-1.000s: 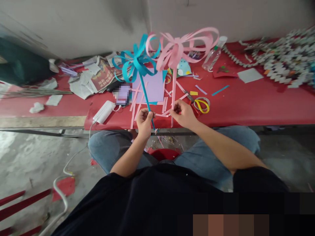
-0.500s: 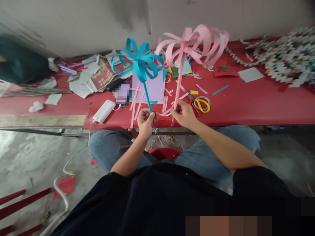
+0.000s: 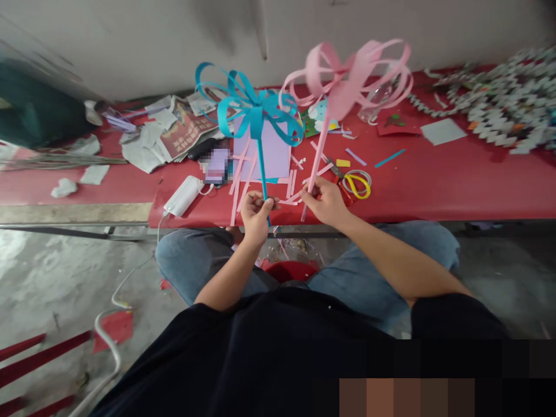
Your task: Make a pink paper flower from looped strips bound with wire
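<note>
My left hand [image 3: 256, 215] is closed round the thin stem of a blue paper flower [image 3: 256, 114], whose looped strips fan out above the table. In my right hand [image 3: 325, 200], pinched between thumb and fingers, is the stem of a pink paper flower [image 3: 341, 87] with wider loops. Both flowers are held up side by side, their stems leaning slightly. Beneath them lie a lilac paper sheet [image 3: 278, 153] and several loose pink paper strips [image 3: 237, 197]. Yellow-handled scissors [image 3: 358, 186] rest just right of my right hand.
A white power bank [image 3: 183, 196] with a cable sits at the left on the red table [image 3: 434, 185]. Behind it are a newspaper [image 3: 185, 130] and crumpled paper. A heap of folded white paper chains [image 3: 512, 104] fills the back right, by a white paper square [image 3: 443, 132].
Both flower heads have turned, showing their loops from another side. The blue head has shifted slightly right and its stem stands more upright; the pink head has moved a little right. My hands stay nearly in place.
</note>
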A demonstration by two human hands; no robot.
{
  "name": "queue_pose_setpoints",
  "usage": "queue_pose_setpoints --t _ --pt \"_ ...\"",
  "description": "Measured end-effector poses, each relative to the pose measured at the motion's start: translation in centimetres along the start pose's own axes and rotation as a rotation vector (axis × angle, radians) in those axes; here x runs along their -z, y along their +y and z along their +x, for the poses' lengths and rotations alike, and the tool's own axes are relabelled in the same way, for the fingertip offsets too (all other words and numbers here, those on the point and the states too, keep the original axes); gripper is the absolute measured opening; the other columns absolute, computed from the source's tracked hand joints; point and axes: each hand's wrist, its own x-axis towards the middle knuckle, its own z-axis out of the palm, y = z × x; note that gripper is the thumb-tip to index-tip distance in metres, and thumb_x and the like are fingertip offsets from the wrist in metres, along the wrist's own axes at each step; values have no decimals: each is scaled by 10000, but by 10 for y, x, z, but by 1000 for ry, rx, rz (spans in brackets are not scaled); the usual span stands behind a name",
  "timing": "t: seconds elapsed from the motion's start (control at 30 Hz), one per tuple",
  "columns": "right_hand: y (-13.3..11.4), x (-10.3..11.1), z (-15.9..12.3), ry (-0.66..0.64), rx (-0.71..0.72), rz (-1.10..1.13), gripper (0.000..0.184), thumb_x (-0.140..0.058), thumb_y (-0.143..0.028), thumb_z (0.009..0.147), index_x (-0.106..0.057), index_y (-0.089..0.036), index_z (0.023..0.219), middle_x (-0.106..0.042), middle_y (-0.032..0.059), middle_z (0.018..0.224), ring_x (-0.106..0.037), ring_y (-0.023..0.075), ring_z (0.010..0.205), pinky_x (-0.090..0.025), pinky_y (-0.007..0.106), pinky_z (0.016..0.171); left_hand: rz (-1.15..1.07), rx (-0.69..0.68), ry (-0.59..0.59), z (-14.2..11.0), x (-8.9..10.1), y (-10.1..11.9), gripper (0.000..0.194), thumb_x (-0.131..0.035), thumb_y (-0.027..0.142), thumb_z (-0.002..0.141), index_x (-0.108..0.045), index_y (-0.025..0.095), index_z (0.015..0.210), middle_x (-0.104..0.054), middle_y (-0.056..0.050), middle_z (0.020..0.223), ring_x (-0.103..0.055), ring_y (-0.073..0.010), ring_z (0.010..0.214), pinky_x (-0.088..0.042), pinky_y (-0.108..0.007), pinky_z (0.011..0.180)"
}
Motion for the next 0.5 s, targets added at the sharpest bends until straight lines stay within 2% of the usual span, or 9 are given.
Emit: queue_pose_setpoints --t 0.13,0.27,0.5 --pt "-2 0 0 -26 -5 75 199 -708 -418 993 -636 -240 941 -631 -12 800 -538 131 657 -434 327 626 -26 8 -28 0 1 -1 468 -919 481 876 -577 227 1070 -814 -9 866 -782 -142 721 -643 -271 723" --pt "-3 -1 -1 -52 6 122 214 -719 -447 998 -646 -247 1014 -688 6 877 -634 158 730 -506 346 676 -36 16 -27 0 0 -3 464 -886 555 898 -600 230 1066 -803 -9 873 -773 -143 750 -632 -274 733" --pt "1 -5 -1 -4 14 158 260 -719 -497 1015 -620 -258 1036 -703 27 921 -715 204 819 -619 409 794 -22 -2 -2 -5 -6 -8 417 -804 591 970 -634 222 1065 -770 -12 914 -726 -109 728 -608 -258 719"
